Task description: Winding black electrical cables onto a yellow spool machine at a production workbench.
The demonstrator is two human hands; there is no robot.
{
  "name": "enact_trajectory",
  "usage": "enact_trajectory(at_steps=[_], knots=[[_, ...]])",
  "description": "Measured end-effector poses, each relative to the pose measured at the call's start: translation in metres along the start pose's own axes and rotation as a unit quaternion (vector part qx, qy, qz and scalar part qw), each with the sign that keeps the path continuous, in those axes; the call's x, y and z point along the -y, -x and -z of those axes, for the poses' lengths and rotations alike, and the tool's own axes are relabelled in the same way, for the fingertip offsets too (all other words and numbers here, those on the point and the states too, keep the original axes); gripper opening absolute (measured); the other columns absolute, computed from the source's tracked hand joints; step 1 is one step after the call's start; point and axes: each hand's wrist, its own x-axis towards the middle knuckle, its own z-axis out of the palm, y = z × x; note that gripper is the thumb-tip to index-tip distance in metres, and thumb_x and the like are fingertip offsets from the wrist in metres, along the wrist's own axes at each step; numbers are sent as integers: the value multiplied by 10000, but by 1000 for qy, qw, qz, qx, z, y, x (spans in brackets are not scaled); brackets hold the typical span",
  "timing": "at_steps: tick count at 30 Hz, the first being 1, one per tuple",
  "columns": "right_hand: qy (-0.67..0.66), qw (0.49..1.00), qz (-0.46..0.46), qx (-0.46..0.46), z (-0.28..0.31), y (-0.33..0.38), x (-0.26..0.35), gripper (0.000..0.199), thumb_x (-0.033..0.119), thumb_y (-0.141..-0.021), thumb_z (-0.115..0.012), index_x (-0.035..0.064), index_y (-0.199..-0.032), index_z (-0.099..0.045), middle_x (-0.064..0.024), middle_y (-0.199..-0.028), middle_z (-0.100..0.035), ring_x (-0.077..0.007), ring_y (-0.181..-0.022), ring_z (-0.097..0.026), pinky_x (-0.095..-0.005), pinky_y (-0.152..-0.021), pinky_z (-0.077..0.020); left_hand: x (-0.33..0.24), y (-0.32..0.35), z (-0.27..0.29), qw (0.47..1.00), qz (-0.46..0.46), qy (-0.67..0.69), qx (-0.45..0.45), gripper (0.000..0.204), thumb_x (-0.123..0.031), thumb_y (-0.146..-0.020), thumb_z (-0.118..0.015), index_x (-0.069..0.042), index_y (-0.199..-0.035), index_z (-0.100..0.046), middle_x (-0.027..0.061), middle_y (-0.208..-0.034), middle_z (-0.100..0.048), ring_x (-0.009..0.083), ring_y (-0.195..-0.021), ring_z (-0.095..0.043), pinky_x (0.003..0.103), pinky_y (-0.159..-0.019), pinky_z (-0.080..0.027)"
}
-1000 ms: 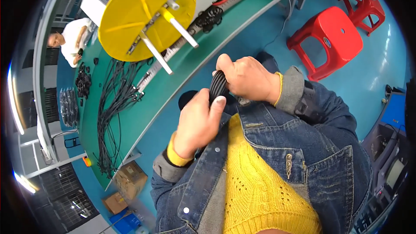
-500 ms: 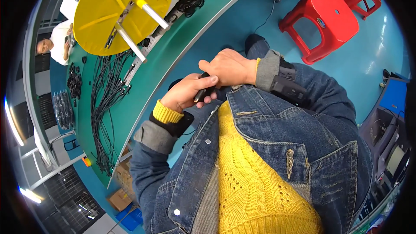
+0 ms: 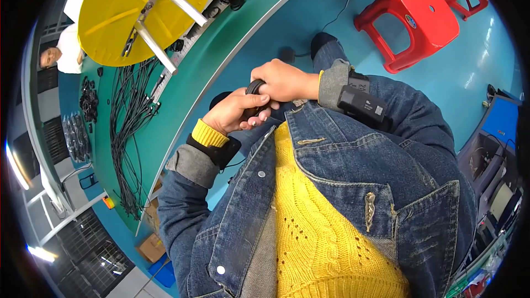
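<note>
Green table (image 3: 182, 94) curving through the upper left carries loose black cables (image 3: 130, 116), while at frame centre the left hand (image 3: 234, 113) and right hand (image 3: 284, 80) both clasp a small black cable coil (image 3: 255, 87), apparently mid-winding; the next turn needs steady tension.

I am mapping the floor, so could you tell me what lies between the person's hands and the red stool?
In the head view, only bare blue floor lies between the hands holding the black cable bundle and the red stool.
</note>
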Motion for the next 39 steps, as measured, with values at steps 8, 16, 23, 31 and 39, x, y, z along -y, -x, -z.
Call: enact_trajectory(at_steps=[8, 16, 23, 31, 39], knots=[[134, 986, 96, -29, -6, 2, 2, 139, 101, -679, -568, -1, -773, -570, -196, -668, -603, -371, -639, -599, -435, -550, -468, 38, -20, 8, 995, -90, -35, -31, 161, -138, -803, -628, -18, -865, -539, 3, -619, -488, 62, -443, -420, 197, -368, -335], [121, 989, 68, -50, -7, 6, 1, 195, 113, -670, -577, -11, -814, -535, -194, -642, -596, -380, -635, -597, -444, -557, -465, 22, -12, -9, 995, -83, -35, -47, 134, -117, -794, -633, -58, -807, -514, -17, -613, -464, 68, -477, -412, 206, -404, -301], [138, 981, 105, 86, 13, -7, 11, 335, 114, -713, -573, 11, -1026, -508, -174, -687, -602, -360, -633, -592, -409, -545, -467, 38, -15, 3, 984, -145, -39, -96, 97, -94, -794, -616, -70, -816, -525, -28, -612, -453, 56, -501, -410, 206, -419, -307], [318, 910, 152, -220, 49, -96, 29, 184, 154, -736, -583, 10, -846, -620, -154, -840, -605, -322, -752, -606, -408, -650, -488, 53, 4, 1, 952, -268, 100, -105, 91, -101, -827, -591, -59, -810, -513, -8, -624, -462, 82, -511, -421, 207, -452, -335], [160, 970, 138, -116, 17, -92, 39, 148, 124, -766, -579, -14, -784, -630, -154, -776, -631, -281, -723, -618, -339, -661, -491, 47, 18, 12, 894, -381, 147, -184, 143, -151, -842, -597, -55, -859, -492, 18, -682, -461, 104, -612, -445, 241, -503, -375]])
